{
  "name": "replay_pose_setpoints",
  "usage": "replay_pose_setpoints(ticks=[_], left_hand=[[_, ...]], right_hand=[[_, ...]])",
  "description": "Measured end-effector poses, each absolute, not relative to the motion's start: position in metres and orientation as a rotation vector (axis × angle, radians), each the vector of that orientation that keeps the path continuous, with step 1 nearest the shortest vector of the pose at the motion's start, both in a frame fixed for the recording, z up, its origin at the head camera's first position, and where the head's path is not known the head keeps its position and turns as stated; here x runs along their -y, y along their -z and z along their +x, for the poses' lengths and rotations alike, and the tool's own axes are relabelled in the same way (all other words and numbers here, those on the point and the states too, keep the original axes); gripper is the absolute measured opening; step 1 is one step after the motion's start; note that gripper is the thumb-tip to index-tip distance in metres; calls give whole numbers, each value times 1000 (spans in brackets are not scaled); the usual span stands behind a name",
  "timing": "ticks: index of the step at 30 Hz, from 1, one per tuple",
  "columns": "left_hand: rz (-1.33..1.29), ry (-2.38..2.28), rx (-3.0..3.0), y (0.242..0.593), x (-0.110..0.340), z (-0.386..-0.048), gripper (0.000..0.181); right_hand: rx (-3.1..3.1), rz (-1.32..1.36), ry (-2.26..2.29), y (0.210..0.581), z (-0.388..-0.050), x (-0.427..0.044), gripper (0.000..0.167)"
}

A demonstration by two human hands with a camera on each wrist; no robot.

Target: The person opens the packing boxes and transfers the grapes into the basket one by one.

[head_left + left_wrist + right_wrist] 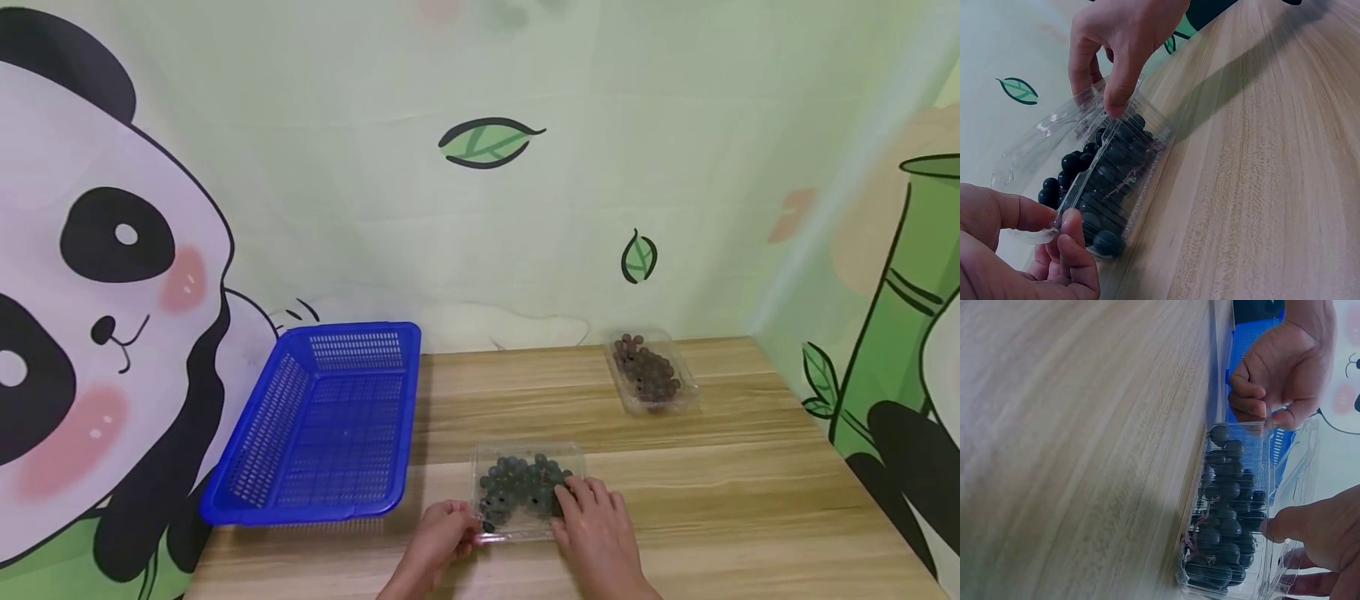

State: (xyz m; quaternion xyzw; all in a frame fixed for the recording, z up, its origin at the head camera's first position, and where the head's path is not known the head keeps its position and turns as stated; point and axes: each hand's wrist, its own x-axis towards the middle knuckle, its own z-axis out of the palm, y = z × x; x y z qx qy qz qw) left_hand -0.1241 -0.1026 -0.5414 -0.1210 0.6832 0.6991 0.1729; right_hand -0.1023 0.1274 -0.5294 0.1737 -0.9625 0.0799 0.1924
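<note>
Dark grapes [525, 479] in a clear plastic container [521, 525], as I view them remotely through the head camera. The container rests on the wooden table [750, 483], about midway between its left and right edges and well apart from the far edge. Through the clear wall, the left wrist view shows me thin reddish stems among the fruit. I cannot tell whether the container's upper part is fully seated on the rim.

The left hand [442, 533] pinches the container's rim between thumb and fingers at the near left corner. The right hand [596, 525] grips the right end: its thumb touches the near rim, and its fingers, bent over the top, show in my right wrist view through the plastic.

Beyond, a second clear container [684, 398], holding reddish-brown grapes [648, 371], rests near the table's far right corner. A blue slatted basket [345, 433] lies along the left edge, reaching toward the far edge. Behind the table I note a pale green backdrop [562, 250], printed with a large panda [45, 183] at left, a bamboo stalk [885, 333] at right and outlined leaves [491, 143] between.
</note>
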Motion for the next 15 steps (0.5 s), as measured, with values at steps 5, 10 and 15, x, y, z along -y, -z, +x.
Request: replay_pose_setpoints(ticks=[5,10,15], left_hand=[[-342,-1981,-1962,541,103,-126,14],[-304,-1969,-1988,540,106,-125,11],[-274,-1950,-2008,537,108,-124,7]], right_hand=[[2682,467,-250,532,-102,-128,39],[2666,442,-290,532,-102,-128,39],[2616,441,-335,532,-103,-129,39]])
